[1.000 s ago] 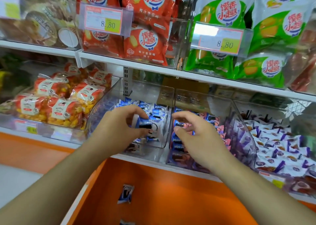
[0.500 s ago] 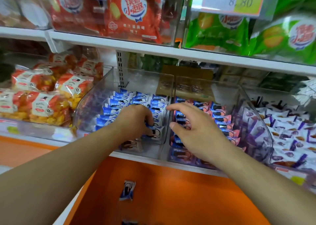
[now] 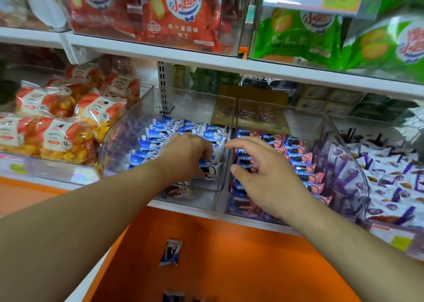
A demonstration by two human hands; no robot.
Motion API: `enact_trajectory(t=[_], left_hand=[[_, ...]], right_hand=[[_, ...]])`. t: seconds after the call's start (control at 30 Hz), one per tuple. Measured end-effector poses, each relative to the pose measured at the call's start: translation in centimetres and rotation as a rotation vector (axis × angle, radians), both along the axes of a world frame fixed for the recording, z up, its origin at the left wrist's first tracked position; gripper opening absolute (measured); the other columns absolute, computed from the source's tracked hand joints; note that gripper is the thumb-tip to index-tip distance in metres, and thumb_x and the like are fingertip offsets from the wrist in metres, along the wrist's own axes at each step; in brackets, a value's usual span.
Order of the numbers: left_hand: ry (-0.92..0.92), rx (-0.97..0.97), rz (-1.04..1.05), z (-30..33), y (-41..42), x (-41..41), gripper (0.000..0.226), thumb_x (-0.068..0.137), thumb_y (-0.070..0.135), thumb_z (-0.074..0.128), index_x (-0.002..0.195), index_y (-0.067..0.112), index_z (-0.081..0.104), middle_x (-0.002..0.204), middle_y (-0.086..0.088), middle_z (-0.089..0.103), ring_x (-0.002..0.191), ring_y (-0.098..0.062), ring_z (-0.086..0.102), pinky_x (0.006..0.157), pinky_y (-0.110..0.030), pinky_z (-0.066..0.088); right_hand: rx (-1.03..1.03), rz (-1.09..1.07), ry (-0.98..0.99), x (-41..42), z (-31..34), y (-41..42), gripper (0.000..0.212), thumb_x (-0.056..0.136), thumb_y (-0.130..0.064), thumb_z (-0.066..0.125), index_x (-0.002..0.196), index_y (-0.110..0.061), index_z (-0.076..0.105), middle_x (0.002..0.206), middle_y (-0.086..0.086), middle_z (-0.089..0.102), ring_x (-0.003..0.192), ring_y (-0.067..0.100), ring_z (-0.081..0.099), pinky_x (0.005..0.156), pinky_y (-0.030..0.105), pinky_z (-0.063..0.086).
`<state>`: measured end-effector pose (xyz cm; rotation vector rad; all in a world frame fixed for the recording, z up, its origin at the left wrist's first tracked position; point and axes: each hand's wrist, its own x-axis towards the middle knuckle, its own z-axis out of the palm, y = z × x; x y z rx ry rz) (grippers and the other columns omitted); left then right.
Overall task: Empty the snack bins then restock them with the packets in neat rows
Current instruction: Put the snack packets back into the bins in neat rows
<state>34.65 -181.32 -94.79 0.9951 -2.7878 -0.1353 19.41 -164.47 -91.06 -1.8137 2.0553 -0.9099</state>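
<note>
Two clear plastic bins sit side by side on the lower shelf. The left bin holds rows of blue-and-white packets. The right bin holds rows of blue-and-pink packets. My left hand reaches into the left bin, its fingers curled down on a blue-and-white packet at the front of the right-hand row. My right hand hovers over the front of the right bin with fingers spread and nothing in it.
A loose packet lies on the orange ledge below, another at the bottom edge. Purple-and-white packets fill a bin on the right, orange snack bags one on the left. Red and green bags fill the upper shelf.
The camera has moved closer and tilted down. My left hand pushed a packet down into the left bin's row. My right hand opened, its small packet gone from its fingers.
</note>
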Motion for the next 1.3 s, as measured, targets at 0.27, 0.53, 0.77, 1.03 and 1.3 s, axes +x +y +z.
enact_trajectory(t=[0.27, 0.53, 0.77, 1.03, 1.3], left_hand=[[0.000, 0.054, 0.003, -0.1, -0.1, 0.0, 0.041, 0.072, 0.035, 0.092, 0.107, 0.029, 0.071, 0.102, 0.010, 0.070, 0.098, -0.015, 0.063, 0.098, -0.040, 0.050], [0.466, 0.321, 0.073, 3.2, 5.0, 4.8, 0.018, 0.089, 0.032, 0.080, 0.104, 0.030, 0.072, 0.092, 0.011, 0.071, 0.086, -0.005, 0.066, 0.077, -0.026, 0.054], [0.250, 0.602, -0.042, -0.7, 12.6, 12.0, 0.009, 0.092, 0.030, 0.075, 0.100, 0.027, 0.072, 0.090, 0.010, 0.072, 0.082, -0.003, 0.066, 0.070, -0.016, 0.047], [-0.644, 0.740, -0.161, -15.5, 12.6, 9.8, 0.097, 0.081, 0.065, 0.077, 0.159, 0.038, 0.026, 0.162, 0.002, 0.025, 0.146, -0.024, 0.035, 0.115, -0.041, 0.042], [-0.677, 0.976, -0.060, -26.8, 12.3, 9.2, 0.108, 0.069, 0.084, 0.072, 0.159, 0.048, 0.023, 0.157, 0.006, 0.025, 0.148, -0.029, 0.025, 0.120, -0.056, 0.034]], right_hand=[[-0.004, 0.015, -0.015, 0.1, 0.1, 0.0, 0.043, 0.100, -0.022, 0.067, 0.139, -0.038, 0.060, 0.144, -0.027, 0.049, 0.134, -0.004, 0.042, 0.112, 0.038, 0.049], [-0.111, 0.088, 0.034, 0.5, 1.6, 1.8, 0.034, 0.091, -0.016, 0.068, 0.122, -0.031, 0.069, 0.125, -0.010, 0.062, 0.115, 0.006, 0.058, 0.102, 0.038, 0.052], [0.368, 0.384, -0.078, 3.9, -2.5, 5.7, 0.022, 0.088, -0.014, 0.068, 0.101, -0.031, 0.073, 0.091, -0.009, 0.073, 0.084, 0.012, 0.070, 0.080, 0.038, 0.059], [1.088, 0.321, 0.017, 6.0, -22.6, 9.4, 0.103, 0.086, -0.056, 0.081, 0.164, -0.047, 0.014, 0.171, 0.005, 0.012, 0.151, 0.037, 0.033, 0.108, 0.046, 0.047], [1.094, 0.136, -0.215, 8.4, -31.1, 10.0, 0.112, 0.071, -0.056, 0.091, 0.159, -0.041, 0.023, 0.146, 0.005, 0.025, 0.137, 0.039, 0.037, 0.110, 0.044, 0.049]])
